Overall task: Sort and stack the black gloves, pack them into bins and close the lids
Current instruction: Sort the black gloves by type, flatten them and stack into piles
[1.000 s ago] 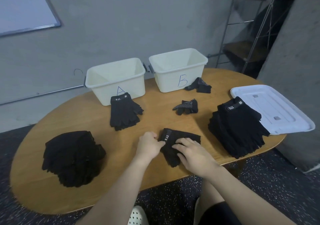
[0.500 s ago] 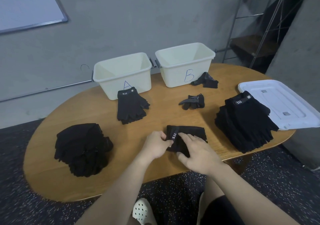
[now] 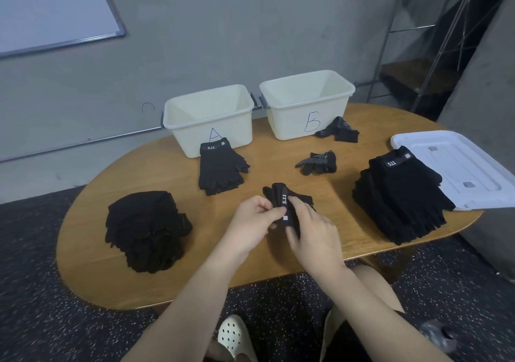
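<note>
Lifted off the table (image 3: 167,278) since a second ago: one 5.11 glove (image 3: 284,203), cuff pinched in our left hand (image 3: 255,222) and right hand (image 3: 309,230). Sorting step; next, we judge, onto the small stack (image 3: 220,169) before bin A (image 3: 209,119).

At centre frame, the left hand (image 3: 255,216) and right hand (image 3: 312,232) both pinch a black knit glove with a white "5.11" cuff tag (image 3: 284,204), raised above the oval wooden table (image 3: 278,258). Two cream plastic bins, one marked A (image 3: 209,120) and one marked B (image 3: 306,104), stand open behind. A tall black glove pile (image 3: 145,229) lies at left, another (image 3: 401,194) at right, overlapping a white plastic lid (image 3: 462,164).
</note>
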### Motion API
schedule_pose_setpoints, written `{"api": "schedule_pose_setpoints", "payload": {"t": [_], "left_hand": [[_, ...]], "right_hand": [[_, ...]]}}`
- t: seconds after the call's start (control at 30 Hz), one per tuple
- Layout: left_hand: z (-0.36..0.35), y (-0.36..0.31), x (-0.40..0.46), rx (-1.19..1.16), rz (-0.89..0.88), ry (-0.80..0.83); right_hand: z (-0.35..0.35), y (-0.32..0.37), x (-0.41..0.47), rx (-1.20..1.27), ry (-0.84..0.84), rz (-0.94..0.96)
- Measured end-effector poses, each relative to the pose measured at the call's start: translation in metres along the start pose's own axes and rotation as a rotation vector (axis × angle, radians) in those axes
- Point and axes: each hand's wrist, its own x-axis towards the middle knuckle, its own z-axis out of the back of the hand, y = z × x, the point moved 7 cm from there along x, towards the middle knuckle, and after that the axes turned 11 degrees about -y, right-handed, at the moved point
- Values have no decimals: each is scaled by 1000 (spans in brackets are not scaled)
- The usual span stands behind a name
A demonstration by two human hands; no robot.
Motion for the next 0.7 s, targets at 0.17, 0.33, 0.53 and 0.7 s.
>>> {"api": "schedule_pose_setpoints", "payload": {"t": [0.17, 0.33, 0.53, 0.7], "left_hand": [[11, -22, -12, -15, -119, -43], [46, -30, -17, 33, -263, -241], [44, -18, -9, 5, -153, -10], [32, -18, -12, -190, -36, 143]], "right_hand": [[10, -2, 11, 285, -19, -241], [15, -14, 27, 900, 175, -715], [29, -6, 28, 1212, 395, -917], [26, 0, 24, 1252, 499, -952]]}}
